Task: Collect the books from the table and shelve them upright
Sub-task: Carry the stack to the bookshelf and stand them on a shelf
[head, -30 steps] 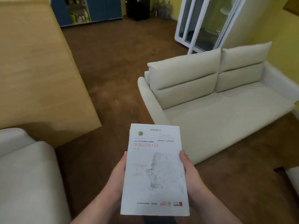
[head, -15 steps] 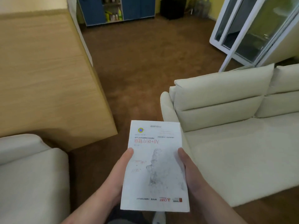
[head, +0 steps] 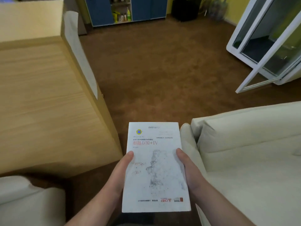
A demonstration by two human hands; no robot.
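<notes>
Carry step | we clamp the flat white paperback book (head: 155, 167) between left hand (head: 119, 173) and right hand (head: 189, 170), thumbs on the cover, steadying it for shelving

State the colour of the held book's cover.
The book has a white cover with red title lettering and grey speckling; best in the head view.

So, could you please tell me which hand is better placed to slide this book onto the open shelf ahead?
Probably the left hand, though barely: both hands grip the book at its edges, the right hand beside the sofa, and the open shelf lies ahead, leftward.
</notes>
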